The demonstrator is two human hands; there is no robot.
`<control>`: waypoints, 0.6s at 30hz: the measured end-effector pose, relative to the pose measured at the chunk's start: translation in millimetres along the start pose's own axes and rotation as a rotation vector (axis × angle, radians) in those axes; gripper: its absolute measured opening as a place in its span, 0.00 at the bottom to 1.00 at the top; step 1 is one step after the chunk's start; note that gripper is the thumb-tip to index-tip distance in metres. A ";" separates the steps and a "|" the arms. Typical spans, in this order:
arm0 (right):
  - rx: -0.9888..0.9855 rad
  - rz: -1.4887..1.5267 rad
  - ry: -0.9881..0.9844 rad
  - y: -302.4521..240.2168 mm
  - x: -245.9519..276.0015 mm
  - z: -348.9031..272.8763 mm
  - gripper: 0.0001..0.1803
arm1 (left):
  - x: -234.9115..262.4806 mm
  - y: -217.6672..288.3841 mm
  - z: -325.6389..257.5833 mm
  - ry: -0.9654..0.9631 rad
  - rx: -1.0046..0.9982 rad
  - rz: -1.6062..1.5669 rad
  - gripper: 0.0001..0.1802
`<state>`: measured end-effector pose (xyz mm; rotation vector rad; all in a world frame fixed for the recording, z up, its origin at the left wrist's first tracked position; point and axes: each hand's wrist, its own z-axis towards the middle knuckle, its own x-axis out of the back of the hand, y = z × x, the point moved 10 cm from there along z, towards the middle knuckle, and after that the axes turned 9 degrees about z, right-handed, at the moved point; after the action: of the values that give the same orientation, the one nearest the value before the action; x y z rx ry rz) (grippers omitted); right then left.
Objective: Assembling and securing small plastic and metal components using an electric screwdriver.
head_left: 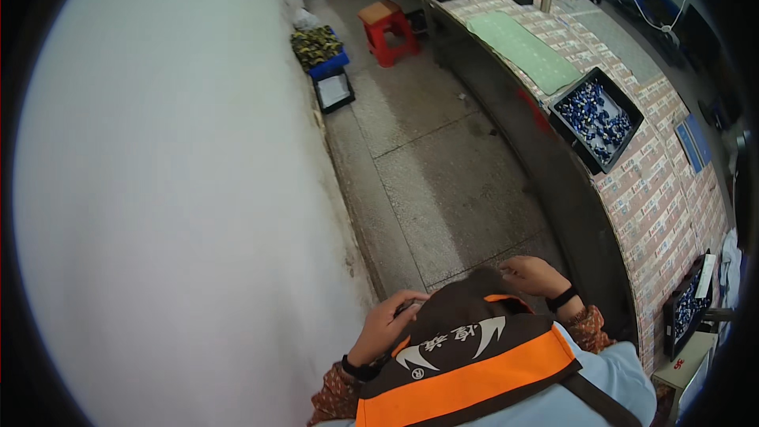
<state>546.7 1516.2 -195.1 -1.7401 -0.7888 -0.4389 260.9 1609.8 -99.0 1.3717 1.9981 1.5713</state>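
A dark brown apron with a broad orange band covers my front, over a light-blue top. At its left side is my left hand, fingers bent and the thumb close to the forefinger. My right hand is at the apron's far right side, fingers curled in toward the thumb. Both hands look closed near the apron's edge; whatever lies between the fingertips is too small to make out. Each wrist has a dark band, above patterned brown sleeves.
A white wall runs along my left. On the right a long workbench carries a black tray of small blue parts and a green mat. A red stool and bins stand on the floor ahead.
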 end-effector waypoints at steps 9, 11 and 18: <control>0.033 0.852 0.327 58.3 171.8 190.0 0.13 | 71.2 82.4 287.5 -0.274 -0.125 0.266 0.19; 0.194 0.729 0.281 35.6 223.5 264.0 0.13 | 110.1 108.2 334.9 -0.215 -0.148 0.262 0.17; 0.717 0.524 -0.110 -105.4 329.2 469.1 0.19 | 241.8 192.1 463.9 0.136 -0.217 0.665 0.12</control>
<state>659.8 2070.3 -54.5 -1.2207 -0.4494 0.2771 548.5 2082.5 -31.7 2.0012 1.4339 2.1181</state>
